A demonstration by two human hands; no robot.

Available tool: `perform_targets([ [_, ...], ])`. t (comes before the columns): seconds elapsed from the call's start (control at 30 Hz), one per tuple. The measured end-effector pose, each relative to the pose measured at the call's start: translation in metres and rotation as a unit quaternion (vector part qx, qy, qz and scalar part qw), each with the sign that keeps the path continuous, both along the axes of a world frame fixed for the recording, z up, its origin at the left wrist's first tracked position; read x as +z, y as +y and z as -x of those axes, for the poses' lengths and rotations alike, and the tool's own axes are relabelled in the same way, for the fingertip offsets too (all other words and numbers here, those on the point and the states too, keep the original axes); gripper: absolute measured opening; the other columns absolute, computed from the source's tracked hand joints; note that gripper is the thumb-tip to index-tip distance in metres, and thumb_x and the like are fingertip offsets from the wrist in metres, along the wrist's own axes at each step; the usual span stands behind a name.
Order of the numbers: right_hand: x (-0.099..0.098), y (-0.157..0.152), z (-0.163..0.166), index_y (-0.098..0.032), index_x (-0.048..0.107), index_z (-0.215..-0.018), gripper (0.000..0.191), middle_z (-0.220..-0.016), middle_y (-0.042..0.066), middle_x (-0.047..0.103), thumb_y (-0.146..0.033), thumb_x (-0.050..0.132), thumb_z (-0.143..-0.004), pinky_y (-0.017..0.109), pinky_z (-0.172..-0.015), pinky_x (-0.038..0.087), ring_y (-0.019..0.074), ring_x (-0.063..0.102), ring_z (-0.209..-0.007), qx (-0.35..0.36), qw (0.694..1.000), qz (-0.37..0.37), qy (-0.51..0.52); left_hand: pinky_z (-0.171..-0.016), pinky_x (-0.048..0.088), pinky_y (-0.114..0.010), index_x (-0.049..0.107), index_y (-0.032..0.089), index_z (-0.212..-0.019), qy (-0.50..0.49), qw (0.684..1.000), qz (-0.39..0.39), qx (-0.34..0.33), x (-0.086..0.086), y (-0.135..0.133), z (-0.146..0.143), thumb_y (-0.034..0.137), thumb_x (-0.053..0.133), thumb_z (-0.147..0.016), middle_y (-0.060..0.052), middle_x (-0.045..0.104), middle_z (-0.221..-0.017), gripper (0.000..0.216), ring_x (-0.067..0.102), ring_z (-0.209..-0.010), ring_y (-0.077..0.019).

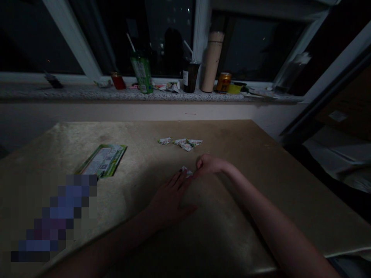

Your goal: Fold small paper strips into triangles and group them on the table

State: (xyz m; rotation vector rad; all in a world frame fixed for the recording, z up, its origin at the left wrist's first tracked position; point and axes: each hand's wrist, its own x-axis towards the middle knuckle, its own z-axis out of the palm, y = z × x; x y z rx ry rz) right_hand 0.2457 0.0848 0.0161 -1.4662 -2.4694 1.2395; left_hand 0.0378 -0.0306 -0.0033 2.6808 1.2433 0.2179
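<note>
A small folded wrapper [187, 170], pale with printed marks, lies on the table under the fingertips of my left hand [171, 197]. That hand is flat, its fingers stretched forward and the thumb apart. From the other side, my right hand [210, 165] has its fingers curled and pinched at the wrapper's right edge; the dim light partly hides the fingertips. Farther back, several similar folded wrappers lie in a row, one wrapper [165, 141] a little apart to the left and another wrapper [194, 143] touching its neighbours.
A green-and-white printed packet [104, 160] lies at left, beside a pixelated object [55, 220]. Along the windowsill [168, 95] stand a green drink can [142, 73] with a straw, a dark cup [190, 77], a tall pink bottle [213, 61] and an orange can [223, 82].
</note>
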Motion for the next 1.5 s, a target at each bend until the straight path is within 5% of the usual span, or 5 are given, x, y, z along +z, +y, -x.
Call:
perform_targets([
  [0.1, -0.006, 0.000, 0.001, -0.016, 0.057, -0.054, 0.036, -0.044, -0.008, 0.042, -0.047, 0.073, -0.055, 0.021, -0.045, 0.023, 0.0065, 0.035, -0.046, -0.024, 0.999, -0.032, -0.010, -0.110, 0.021, -0.046, 0.023, 0.018, -0.146, 0.000, 1.000, -0.003, 0.003, 0.001, 0.000, 0.000, 0.064, 0.042, -0.085, -0.013, 0.014, -0.154, 0.079, 0.015, -0.140, -0.0300],
  [0.57, -0.008, 0.006, -0.002, -0.014, 0.062, -0.056, 0.036, -0.048, -0.006, 0.050, -0.045, 0.077, -0.048, 0.020, -0.047, 0.029, 0.0071, 0.042, -0.048, -0.026, 0.999, 0.035, 0.007, -0.111, 0.023, -0.044, 0.025, 0.014, -0.145, 0.020, 1.000, -0.008, 0.008, 0.001, 0.000, 0.000, 0.065, 0.041, -0.085, -0.014, 0.014, -0.153, 0.080, 0.015, -0.140, -0.0295],
  [0.77, -0.002, 0.004, -0.003, -0.014, 0.064, -0.059, 0.043, -0.047, -0.004, 0.053, -0.057, 0.066, -0.064, 0.021, -0.047, 0.030, 0.0074, 0.042, -0.046, 0.005, 0.999, 0.031, 0.016, -0.109, 0.025, -0.046, 0.025, 0.017, -0.145, 0.020, 1.000, -0.016, 0.002, 0.001, 0.000, 0.000, 0.065, 0.041, -0.085, -0.014, 0.014, -0.153, 0.078, 0.018, -0.139, -0.0318],
  [1.13, -0.011, 0.004, 0.004, -0.016, 0.058, -0.053, 0.035, -0.044, -0.006, 0.049, -0.046, 0.077, -0.054, 0.021, -0.045, 0.027, 0.0074, 0.041, -0.045, -0.036, 0.999, 0.006, -0.019, -0.109, 0.025, -0.044, 0.028, 0.012, -0.143, 0.016, 0.999, -0.034, -0.001, 0.001, 0.000, -0.001, 0.066, 0.041, -0.085, -0.016, 0.019, -0.152, 0.080, 0.018, -0.139, -0.0314],
  [1.5, -0.016, -0.004, -0.008, -0.015, 0.055, -0.059, 0.029, -0.051, -0.007, 0.045, -0.039, 0.071, -0.061, 0.020, -0.047, 0.026, 0.0066, 0.038, -0.049, -0.005, 0.996, -0.001, 0.093, -0.110, 0.024, -0.042, 0.027, 0.013, -0.144, 0.029, 0.999, -0.019, -0.008, -0.001, 0.002, 0.003, 0.066, 0.038, -0.086, -0.013, 0.018, -0.153, 0.079, 0.018, -0.139, -0.0290],
])
